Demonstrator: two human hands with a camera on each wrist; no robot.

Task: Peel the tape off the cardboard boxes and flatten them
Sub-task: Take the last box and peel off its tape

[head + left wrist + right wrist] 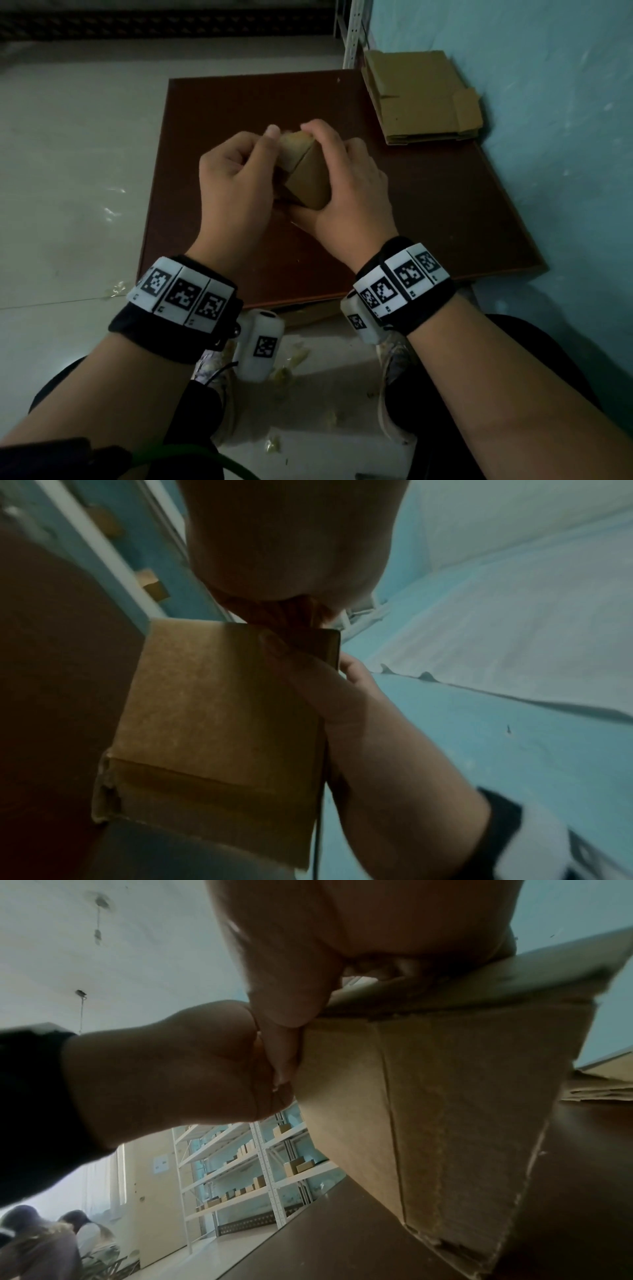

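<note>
A small brown cardboard box [305,171] is held tilted just above a dark brown board [239,102]. My left hand [239,174] grips its left side, fingers curled and the thumb [272,132] laid on the top corner. My right hand [346,178] wraps over the right side, with its fingers on the top edge and the thumb under the near end. In the left wrist view a darker tape band [205,785] crosses the box [212,710] near a torn flap. The right wrist view has the left hand's fingers [281,1053] curled against the edge of the box [445,1110].
A stack of flattened cardboard [421,99] lies at the board's far right corner, against a blue wall [548,137]. Crumpled tape scraps [291,359] litter the pale floor near my feet. White metal shelving [352,34] stands behind the board.
</note>
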